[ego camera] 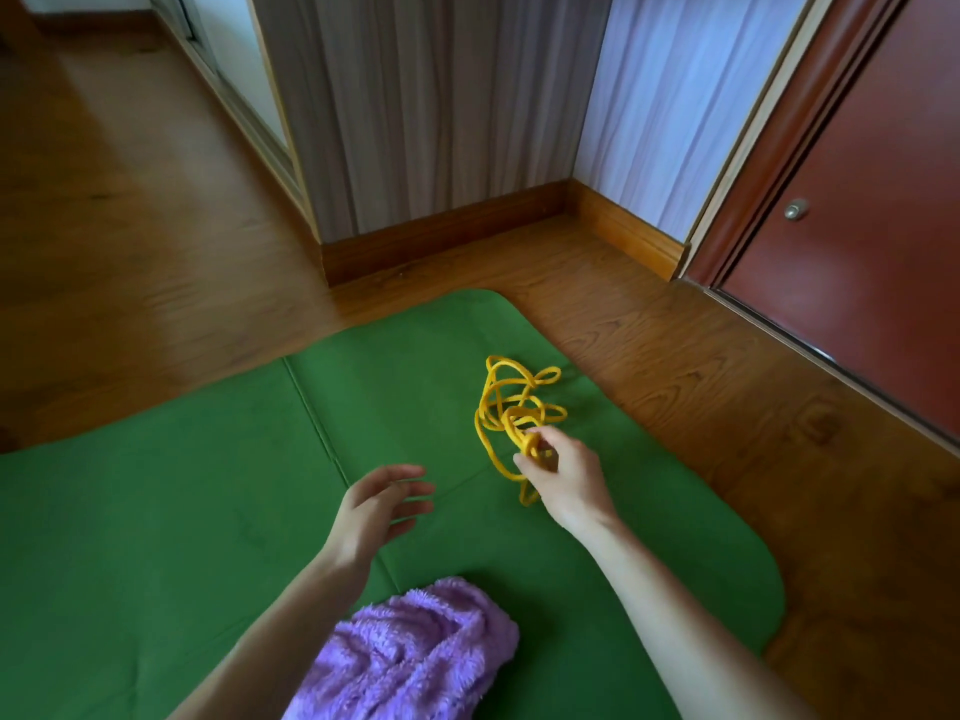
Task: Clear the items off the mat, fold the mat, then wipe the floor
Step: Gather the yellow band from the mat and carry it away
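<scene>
Nearest us a fluffy purple cloth (415, 652) lies on the green mat (156, 511); we judge it light and limp, best gathered in a bunch from its middle. Past it our left hand (371, 511) hovers over the mat with fingers spread and holding nothing, while our right hand (563, 478) pinches a loop of the yellow cord (511, 407), a tangle lying near the mat's far corner. The cord looks thin, floppy and light, so loops will likely trail unless we gather the whole bundle.
</scene>
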{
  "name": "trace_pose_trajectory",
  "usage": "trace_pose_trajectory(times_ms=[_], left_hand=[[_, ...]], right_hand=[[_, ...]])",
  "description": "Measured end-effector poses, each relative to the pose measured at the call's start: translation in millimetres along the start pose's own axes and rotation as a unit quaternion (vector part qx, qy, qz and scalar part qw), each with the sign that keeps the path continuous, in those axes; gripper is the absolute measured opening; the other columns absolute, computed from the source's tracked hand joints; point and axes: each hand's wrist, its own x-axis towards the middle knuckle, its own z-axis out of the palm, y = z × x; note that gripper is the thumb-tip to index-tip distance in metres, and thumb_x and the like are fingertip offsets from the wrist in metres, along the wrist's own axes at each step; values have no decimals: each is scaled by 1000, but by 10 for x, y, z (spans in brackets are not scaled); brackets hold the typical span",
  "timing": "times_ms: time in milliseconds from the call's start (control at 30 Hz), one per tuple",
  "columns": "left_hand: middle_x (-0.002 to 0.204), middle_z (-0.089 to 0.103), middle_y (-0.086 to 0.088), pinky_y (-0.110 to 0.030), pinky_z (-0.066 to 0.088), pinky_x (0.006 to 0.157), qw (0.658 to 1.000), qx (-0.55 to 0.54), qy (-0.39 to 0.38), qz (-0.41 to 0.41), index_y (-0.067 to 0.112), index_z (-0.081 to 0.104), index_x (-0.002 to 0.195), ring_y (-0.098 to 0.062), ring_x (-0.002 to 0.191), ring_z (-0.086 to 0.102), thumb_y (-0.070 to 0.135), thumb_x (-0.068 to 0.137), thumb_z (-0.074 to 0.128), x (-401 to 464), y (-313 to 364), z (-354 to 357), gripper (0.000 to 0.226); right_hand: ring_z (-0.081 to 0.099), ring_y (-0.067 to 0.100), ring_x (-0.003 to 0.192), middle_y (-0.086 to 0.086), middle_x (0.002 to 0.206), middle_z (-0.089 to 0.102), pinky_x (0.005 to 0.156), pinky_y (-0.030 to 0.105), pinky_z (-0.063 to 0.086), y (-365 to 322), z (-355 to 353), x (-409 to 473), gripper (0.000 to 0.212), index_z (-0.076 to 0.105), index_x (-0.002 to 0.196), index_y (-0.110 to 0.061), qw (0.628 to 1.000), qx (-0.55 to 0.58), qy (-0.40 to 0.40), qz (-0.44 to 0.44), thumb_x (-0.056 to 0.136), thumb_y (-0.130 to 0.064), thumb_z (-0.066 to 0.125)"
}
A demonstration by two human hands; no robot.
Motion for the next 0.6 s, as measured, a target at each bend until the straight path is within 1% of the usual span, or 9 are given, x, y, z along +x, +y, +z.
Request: trace_pose_trajectory(times_ms=[67, 167, 233, 267, 333, 400, 467, 533, 600], left_hand=[[91, 69, -5, -27, 45, 73, 1000, 10, -9, 27, 12, 61, 95, -17, 80, 63, 4, 97, 42, -89, 112, 8, 21], [90, 67, -2, -25, 45, 72, 996, 38, -16, 79, 14, 61, 93, -16, 81, 61, 2, 96, 42, -241, 254, 30, 23], [93, 65, -1, -23, 44, 71, 991, 54, -15, 123, 17, 59, 93, -13, 83, 59, -3, 94, 42, -350, 326, 50, 26], [95, 64, 0, -22, 44, 71, 987, 60, -13, 147, 19, 58, 93, -13, 85, 58, -5, 93, 43, -403, 354, 60, 28], [105, 60, 2, -20, 43, 74, 979, 74, -18, 189, 24, 55, 99, -13, 94, 56, -5, 90, 48, -504, 391, 76, 31], [121, 52, 2, -17, 42, 81, 971, 94, -36, 215, 24, 47, 112, -12, 110, 50, -1, 88, 56, -591, 400, 93, 36], [134, 39, 5, -22, 37, 94, 964, 115, -53, 235, 25, 35, 126, -9, 123, 39, 10, 82, 65, -657, 400, 106, 55], [141, 27, 8, -27, 28, 105, 956, 134, -63, 255, 25, 22, 136, -6, 130, 27, 18, 76, 70, -706, 416, 110, 77], [144, 18, 7, -25, 21, 111, 948, 145, -80, 271, 20, 9, 143, -3, 134, 18, 14, 75, 75, -737, 437, 102, 95]], right_hand=[[57, 12, 82, -2, 88, 63, 74, 17, 42, -126, -97, -74, 17, 65, 101, -8, 1000, 20, 1, -13, 84, -12, 66], [59, 13, 87, -2, 93, 65, 79, 18, 46, -338, -229, -158, 22, 65, 106, -11, 998, 47, -10, -42, 84, -9, 66], [59, 12, 87, -1, 95, 65, 75, 12, 45, -490, -307, -221, 23, 64, 106, -15, 996, 46, -38, -61, 84, -10, 66], [59, 13, 86, 1, 95, 65, 73, 11, 45, -572, -340, -262, 23, 63, 106, -17, 995, 53, -55, -68, 84, -10, 66], [60, 16, 84, 5, 98, 66, 73, 18, 48, -726, -391, -352, 24, 62, 104, -20, 991, 72, -77, -82, 84, -8, 66], [60, 18, 84, 7, 101, 66, 76, 29, 50, -859, -435, -444, 25, 62, 105, -20, 989, 88, -78, -85, 85, -7, 64], [59, 15, 82, 3, 99, 66, 77, 30, 50, -981, -488, -539, 24, 61, 104, -21, 987, 112, -78, -82, 86, -6, 63], [58, 8, 79, -3, 95, 66, 73, 24, 51, -1102, -549, -628, 24, 61, 103, -24, 983, 134, -99, -84, 86, -7, 62], [59, 2, 75, -5, 96, 65, 70, 18, 51, -1230, -603, -711, 25, 61, 105, -23, 975, 139, -144, -93, 87, -6, 61]])
